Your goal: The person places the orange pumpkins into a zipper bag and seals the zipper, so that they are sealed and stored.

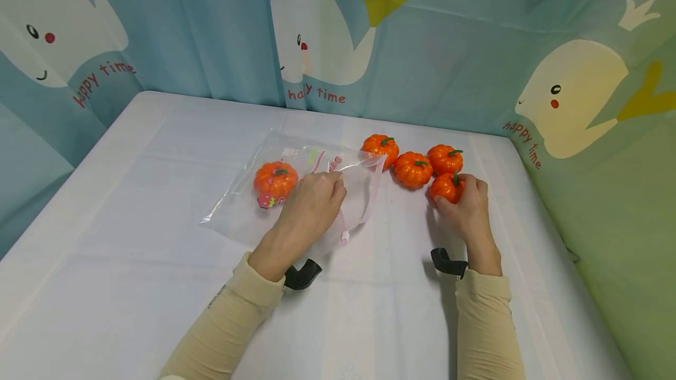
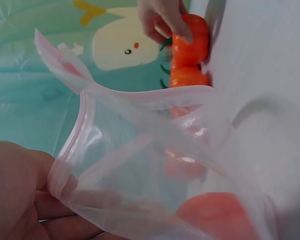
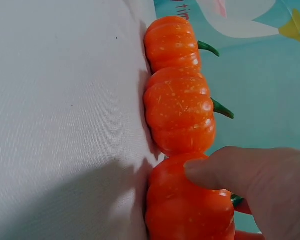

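Note:
A clear zip bag (image 1: 237, 204) with pink trim lies on the table, one orange toy pumpkin (image 1: 276, 179) inside it. My left hand (image 1: 311, 198) pinches the rim of the bag's mouth; in the left wrist view the mouth (image 2: 150, 97) gapes toward the other pumpkins. On the right, my right hand (image 1: 470, 210) grips a small orange pumpkin (image 1: 446, 188) with a green stem, thumb on its near side. That pumpkin (image 3: 187, 205) sits at the end of a row in the right wrist view. Its far side is hidden by my fingers.
Beside the gripped pumpkin are more pumpkins: one at the back (image 1: 445, 159), one in the middle (image 1: 412, 170), and one by the bag's mouth (image 1: 377, 145). A white cloth covers the table (image 1: 132, 251). A whale-print curtain (image 1: 211, 28) hangs behind it.

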`<state>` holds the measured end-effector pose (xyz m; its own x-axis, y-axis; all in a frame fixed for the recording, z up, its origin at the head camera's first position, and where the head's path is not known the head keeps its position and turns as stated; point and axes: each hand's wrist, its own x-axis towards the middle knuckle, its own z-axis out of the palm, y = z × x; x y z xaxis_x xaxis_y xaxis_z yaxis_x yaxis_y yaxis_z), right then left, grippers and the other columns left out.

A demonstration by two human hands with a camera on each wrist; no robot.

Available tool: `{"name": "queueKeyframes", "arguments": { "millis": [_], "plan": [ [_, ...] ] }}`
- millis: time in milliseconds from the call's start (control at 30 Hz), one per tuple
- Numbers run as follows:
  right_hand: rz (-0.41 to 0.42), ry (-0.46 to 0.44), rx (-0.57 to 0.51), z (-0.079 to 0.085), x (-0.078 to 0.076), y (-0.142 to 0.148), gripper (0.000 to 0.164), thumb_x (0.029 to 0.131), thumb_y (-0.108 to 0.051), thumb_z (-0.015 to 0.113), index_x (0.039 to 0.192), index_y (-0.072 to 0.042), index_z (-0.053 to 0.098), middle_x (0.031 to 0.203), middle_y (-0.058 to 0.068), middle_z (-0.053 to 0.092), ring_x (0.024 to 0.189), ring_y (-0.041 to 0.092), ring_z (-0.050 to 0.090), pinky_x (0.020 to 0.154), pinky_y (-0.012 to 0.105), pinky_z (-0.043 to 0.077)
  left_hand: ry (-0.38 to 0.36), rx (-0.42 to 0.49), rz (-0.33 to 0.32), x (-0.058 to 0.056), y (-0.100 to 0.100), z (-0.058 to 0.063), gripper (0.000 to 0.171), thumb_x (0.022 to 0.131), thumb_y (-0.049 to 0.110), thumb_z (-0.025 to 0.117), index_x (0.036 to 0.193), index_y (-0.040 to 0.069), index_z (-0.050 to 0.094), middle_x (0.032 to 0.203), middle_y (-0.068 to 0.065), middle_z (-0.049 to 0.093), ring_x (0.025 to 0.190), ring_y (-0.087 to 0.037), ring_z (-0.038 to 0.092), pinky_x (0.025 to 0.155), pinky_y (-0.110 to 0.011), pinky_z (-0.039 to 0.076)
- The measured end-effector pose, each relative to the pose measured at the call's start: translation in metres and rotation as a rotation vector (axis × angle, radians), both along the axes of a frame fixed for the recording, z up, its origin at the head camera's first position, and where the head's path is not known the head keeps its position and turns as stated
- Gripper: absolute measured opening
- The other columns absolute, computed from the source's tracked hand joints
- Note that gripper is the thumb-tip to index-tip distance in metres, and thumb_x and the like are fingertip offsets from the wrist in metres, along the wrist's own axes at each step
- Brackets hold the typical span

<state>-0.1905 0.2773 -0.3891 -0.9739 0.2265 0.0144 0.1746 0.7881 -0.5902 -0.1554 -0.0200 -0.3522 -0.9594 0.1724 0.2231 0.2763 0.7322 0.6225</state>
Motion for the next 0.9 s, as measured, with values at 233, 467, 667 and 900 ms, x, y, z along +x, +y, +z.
{"name": "queueKeyframes", "arguments": {
  "millis": [233, 467, 667, 900],
  "plan": [
    [0.018, 0.028, 0.008, 0.005, 0.001, -0.001, 0.066, 0.089, -0.023, 0.066, 0.14, 0.006, 0.037, 0.143, 0.03, 0.031, 0.131, 0.045, 0.038, 0.113, 0.057, 0.034, -0.025, 0.023, 0.002, -0.001, -0.004, 0.001, 0.036, 0.101, 0.016, 0.047, 0.067, 0.01, 0.054, 0.057, -0.001, 0.035, 0.051, -0.017, 0.037, 0.048, -0.025, 0.026],
    [0.107, 0.14, -0.006, 0.017, 0.006, -0.006, 0.058, 0.086, -0.015, 0.067, 0.133, 0.01, 0.043, 0.138, 0.032, 0.038, 0.128, 0.046, 0.04, 0.111, 0.059, 0.033, -0.013, 0.02, -0.002, -0.002, -0.004, 0.001, 0.037, 0.101, 0.016, 0.046, 0.065, 0.01, 0.053, 0.057, -0.001, 0.035, 0.05, -0.017, 0.037, 0.048, -0.025, 0.026],
    [0.149, 0.192, 0.004, 0.025, 0.01, -0.012, 0.057, 0.086, -0.015, 0.071, 0.13, 0.009, 0.045, 0.137, 0.032, 0.04, 0.127, 0.046, 0.041, 0.11, 0.059, 0.032, -0.027, 0.005, -0.007, -0.001, -0.003, 0.001, 0.034, 0.101, 0.017, 0.047, 0.07, 0.009, 0.058, 0.057, -0.001, 0.037, 0.05, -0.017, 0.039, 0.047, -0.025, 0.027],
    [0.193, 0.228, -0.019, 0.033, 0.015, -0.024, 0.056, 0.086, -0.013, 0.072, 0.131, 0.008, 0.046, 0.136, 0.03, 0.042, 0.129, 0.045, 0.041, 0.11, 0.06, 0.032, -0.026, 0.001, -0.007, 0.0, -0.002, 0.001, 0.033, 0.101, 0.016, 0.048, 0.071, 0.009, 0.059, 0.057, -0.001, 0.037, 0.051, -0.017, 0.04, 0.047, -0.024, 0.028]
  ]
}}
